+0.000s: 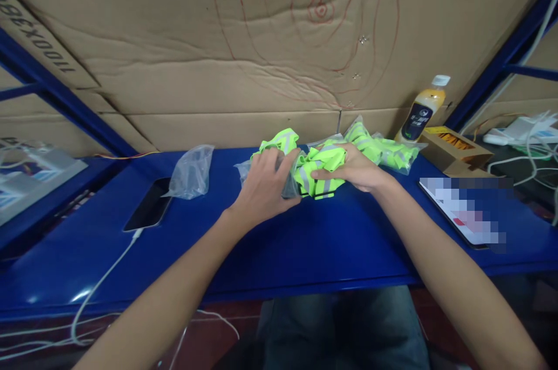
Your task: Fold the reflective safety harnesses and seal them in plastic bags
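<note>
At the right edge of the neon bundle — crumpled yellow-green fabric with pale grey stripes — our right hand grips, its thumb pressed flat across the front while the other fingers are mostly hidden behind. The neon bundle sits near the back of the blue table. Just left of it, our left hand lies over a clear plastic bag, fingers bent and slightly spread, thumb set apart from the index; whether they pinch the film, we cannot tell. More neon fabric shows behind that hand, left of the bundle.

Farther left of the bundle we have a crumpled clear bag, touching a black phone with a white cable plugged in. Right of the bundle lie bagged neon pieces; beyond them, farther right, a bottle of yellow drink stands beside an open cardboard box. A device with a blurred screen rests well right of the bundle — nearer to us than the box.
</note>
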Demonstrator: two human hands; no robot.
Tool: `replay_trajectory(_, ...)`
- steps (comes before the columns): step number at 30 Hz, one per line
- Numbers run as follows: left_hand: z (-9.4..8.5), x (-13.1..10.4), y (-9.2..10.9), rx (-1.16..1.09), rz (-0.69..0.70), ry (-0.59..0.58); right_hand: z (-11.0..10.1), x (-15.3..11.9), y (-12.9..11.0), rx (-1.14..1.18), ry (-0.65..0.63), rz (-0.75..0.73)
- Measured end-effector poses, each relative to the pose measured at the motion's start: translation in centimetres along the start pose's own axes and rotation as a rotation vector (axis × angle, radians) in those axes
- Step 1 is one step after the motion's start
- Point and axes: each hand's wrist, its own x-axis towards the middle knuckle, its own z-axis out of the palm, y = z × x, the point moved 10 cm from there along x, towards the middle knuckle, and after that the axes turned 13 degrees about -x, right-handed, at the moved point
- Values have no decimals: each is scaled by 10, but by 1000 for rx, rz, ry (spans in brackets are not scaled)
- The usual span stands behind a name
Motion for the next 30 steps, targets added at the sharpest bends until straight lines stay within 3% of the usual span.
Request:
replay_trajectory(2, 2, 0, 1, 0, 14, -30, 0, 2, -4, -51, 69, -49)
replay_trajectory(6, -6, -2, -5, 3, -25, 20, -5, 1, -19, -185, 244, -146)
replay_trajectory(9, -9, -4, -4, 50, -16, 39, -5, -1, -25, -265, 281, -178)
replay_trajectory(15, -2, -4, 9, 51, 87, 17, 7, -2, -21, -295, 265, -178)
replay_trajectory(22, 11, -9, 2, -73, 74, 13, 21, -2, 3, 10, 210, 45)
replay_trajectory(30, 7, -13, 8, -126, 126, -46, 19, -5, 9, 58, 122, 129)
